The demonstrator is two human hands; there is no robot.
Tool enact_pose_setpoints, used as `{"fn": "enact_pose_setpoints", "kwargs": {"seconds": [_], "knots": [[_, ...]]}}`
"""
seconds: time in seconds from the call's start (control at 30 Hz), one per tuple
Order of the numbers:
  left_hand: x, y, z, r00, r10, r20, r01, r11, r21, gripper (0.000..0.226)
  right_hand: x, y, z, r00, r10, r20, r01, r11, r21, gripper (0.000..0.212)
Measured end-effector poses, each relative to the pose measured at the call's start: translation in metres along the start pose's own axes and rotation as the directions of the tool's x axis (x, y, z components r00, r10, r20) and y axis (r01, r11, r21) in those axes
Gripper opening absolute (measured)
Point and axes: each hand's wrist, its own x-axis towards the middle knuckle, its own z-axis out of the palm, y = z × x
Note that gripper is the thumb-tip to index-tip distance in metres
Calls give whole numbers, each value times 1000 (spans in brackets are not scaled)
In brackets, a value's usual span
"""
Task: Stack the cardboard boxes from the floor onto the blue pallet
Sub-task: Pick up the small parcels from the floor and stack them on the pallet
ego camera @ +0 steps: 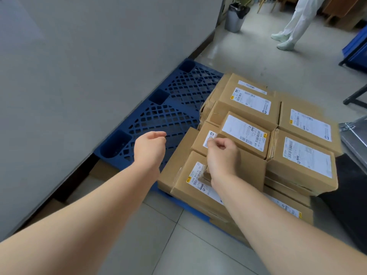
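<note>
Boxes [305, 155] on blue pallet [174, 108], tiled floor [158, 245]

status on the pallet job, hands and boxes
Left hand empty, over blue pallet. Right hand curled at cardboard boxes, grip unclear. Nothing seen in the way.

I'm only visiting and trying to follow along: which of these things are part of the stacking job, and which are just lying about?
Part of the job: cardboard boxes, blue pallet, left hand, right hand.

Just around: bin, person in white, blue crate, grey wall.
</note>
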Motion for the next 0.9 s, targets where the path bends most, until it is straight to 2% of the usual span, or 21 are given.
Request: {"fn": "enact_pose_setpoints", "kwargs": {"seconds": [0.3, 0.53, 0.7, 0.9], "knots": [[49, -10, -77, 989, -53, -141, 43, 996, -75, 24, -25, -12, 86, 979, -77, 188, 88, 995, -50, 8], [96, -30, -145, 969, -120, -215, 104, 991, -86, 25, -51, -10, 161, 957, -59, 282, 88, 992, -91, 10], [129, -47, -186, 958, -159, -237, 142, 986, -85, 23, -64, 0, 208, 954, -4, 299, 45, 991, -129, 11], [164, -76, -214, 957, -215, -195, 197, 975, -107, 20, -70, 28, 250, 956, 74, 285, -18, 981, -193, 12]]}}
